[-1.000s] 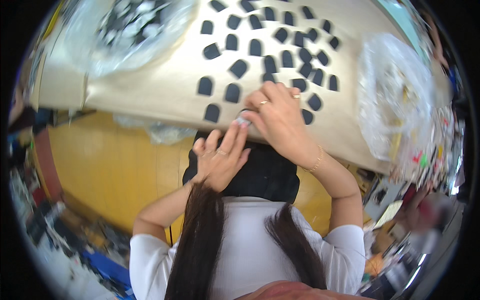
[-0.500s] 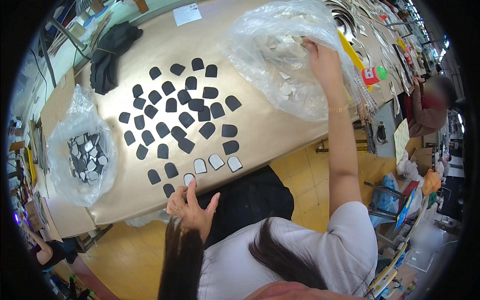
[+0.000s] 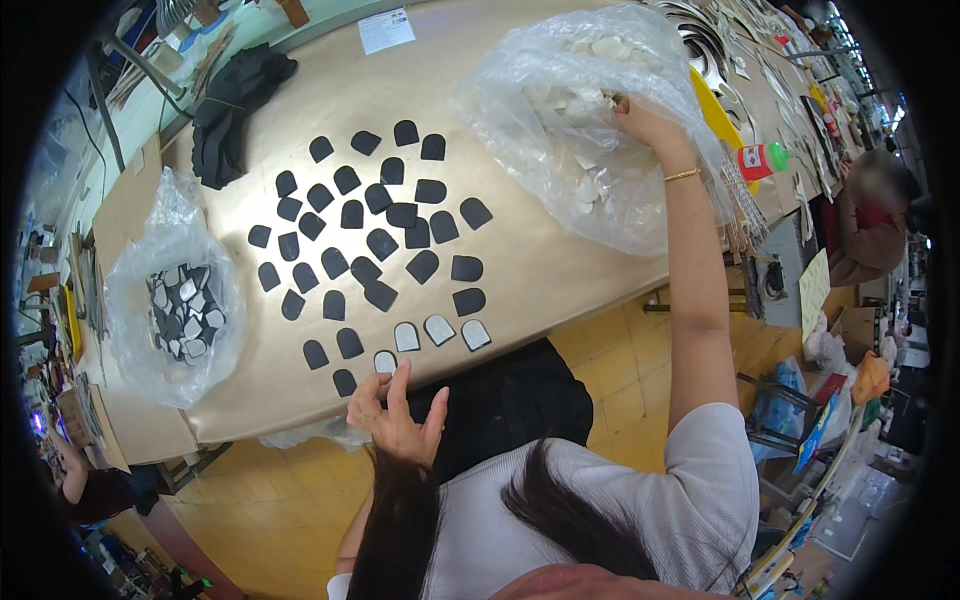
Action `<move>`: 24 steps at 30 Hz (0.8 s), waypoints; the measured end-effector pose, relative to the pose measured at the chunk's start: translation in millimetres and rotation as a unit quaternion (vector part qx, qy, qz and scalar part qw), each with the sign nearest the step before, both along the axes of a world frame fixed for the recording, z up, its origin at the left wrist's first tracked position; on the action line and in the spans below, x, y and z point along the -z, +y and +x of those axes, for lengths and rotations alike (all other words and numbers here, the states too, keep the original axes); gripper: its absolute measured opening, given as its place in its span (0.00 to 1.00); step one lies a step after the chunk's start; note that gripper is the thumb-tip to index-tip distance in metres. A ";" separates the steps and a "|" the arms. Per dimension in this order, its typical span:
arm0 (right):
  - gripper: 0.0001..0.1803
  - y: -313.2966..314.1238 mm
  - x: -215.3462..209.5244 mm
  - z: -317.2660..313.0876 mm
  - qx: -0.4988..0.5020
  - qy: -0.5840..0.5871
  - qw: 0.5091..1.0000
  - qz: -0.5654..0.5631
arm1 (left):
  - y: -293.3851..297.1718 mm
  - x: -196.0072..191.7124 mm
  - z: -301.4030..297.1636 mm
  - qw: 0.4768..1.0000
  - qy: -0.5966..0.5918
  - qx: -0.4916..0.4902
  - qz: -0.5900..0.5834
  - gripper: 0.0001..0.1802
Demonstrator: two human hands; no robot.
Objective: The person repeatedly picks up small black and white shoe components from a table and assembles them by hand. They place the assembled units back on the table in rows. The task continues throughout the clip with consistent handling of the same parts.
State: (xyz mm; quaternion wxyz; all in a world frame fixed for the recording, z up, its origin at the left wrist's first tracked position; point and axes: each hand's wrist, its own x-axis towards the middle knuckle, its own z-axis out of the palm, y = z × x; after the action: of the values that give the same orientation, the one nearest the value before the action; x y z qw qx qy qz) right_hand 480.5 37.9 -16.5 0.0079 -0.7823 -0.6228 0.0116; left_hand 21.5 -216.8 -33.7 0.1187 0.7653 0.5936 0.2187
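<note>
My left hand (image 3: 402,420) is at the table's near edge, fingers apart, its index fingertip beside a dark rounded patch with a white face (image 3: 385,361). More white-faced patches (image 3: 439,330) lie in a row to its right. Beyond them, many dark patches (image 3: 381,243) are spread over the tabletop, a few overlapping. My right hand (image 3: 655,128) reaches into a large clear plastic bag (image 3: 520,95) of thin white pieces (image 3: 587,190). Its fingers are curled together among the pieces; whatever they pinch is too small to make out.
A second clear bag (image 3: 225,345) with mixed dark and white pieces sits at the left. Tied black material (image 3: 225,125) and a paper sheet (image 3: 386,30) lie farther back. A red bottle with a green cap (image 3: 762,160) stands right of the big bag. A co-worker (image 3: 870,220) is at far right.
My right hand has drawn slightly nearer within the bag, and its fingers have curled in. My left hand stays by the same white-faced patch. The whole view has shifted a little.
</note>
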 end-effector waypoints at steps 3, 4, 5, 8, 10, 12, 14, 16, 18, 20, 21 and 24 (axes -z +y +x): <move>0.14 0.7 23.6 20.6 -0.026 -0.040 0.995 0.084 | 1.3 -1.8 -0.9 1.000 -0.019 0.011 0.007 0.37; 0.14 -0.1 25.5 29.6 -0.064 -0.074 0.988 0.118 | 1.7 -2.7 -1.5 1.000 -0.026 0.014 0.010 0.37; 0.14 -3.1 24.8 35.7 -0.109 -0.115 0.974 0.159 | 2.7 -3.6 -2.2 0.999 -0.030 0.016 0.014 0.36; 0.13 -23.6 5.1 25.8 -0.165 -0.152 0.945 0.238 | 8.2 -6.4 -0.3 0.997 -0.068 0.025 0.027 0.35; 0.14 -41.8 -19.7 -9.5 -0.065 0.174 0.946 0.267 | 14.2 -8.6 7.1 0.989 -0.137 0.039 0.048 0.35; 0.14 -71.7 -37.2 -67.1 0.012 0.449 0.869 0.210 | 21.4 -11.8 18.4 0.976 -0.208 0.050 0.038 0.33; 0.14 -101.6 -49.4 -126.9 -0.033 0.558 0.817 0.141 | 29.3 -16.2 28.9 0.951 -0.305 0.057 -0.009 0.32; 0.16 -128.7 -51.8 -181.3 -0.067 0.631 0.770 0.060 | 36.9 -20.3 37.0 0.826 -0.529 0.040 -0.189 0.31; 0.15 -143.2 -52.3 -216.3 -0.125 0.648 0.751 0.012 | 45.2 -23.6 36.0 0.673 -0.672 0.024 -0.308 0.31; 0.15 -148.9 -52.5 -235.0 -0.219 0.621 0.752 -0.023 | 51.1 -25.8 29.8 0.556 -0.753 0.021 -0.352 0.28; 0.14 -149.8 -52.7 -241.3 -0.234 0.612 0.755 -0.034 | 51.7 -27.2 25.3 0.568 -0.740 0.008 -0.360 0.27; 0.14 -151.8 -53.6 -254.3 -0.248 0.596 0.762 -0.048 | 47.6 -29.7 15.7 0.597 -0.729 -0.007 -0.336 0.21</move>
State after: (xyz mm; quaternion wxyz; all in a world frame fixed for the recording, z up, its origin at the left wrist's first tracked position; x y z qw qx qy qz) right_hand 226.2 -113.9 37.1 0.3372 -0.4351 -0.6635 0.5067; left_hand 37.2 -169.2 -4.0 0.7587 0.2532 0.3469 0.4898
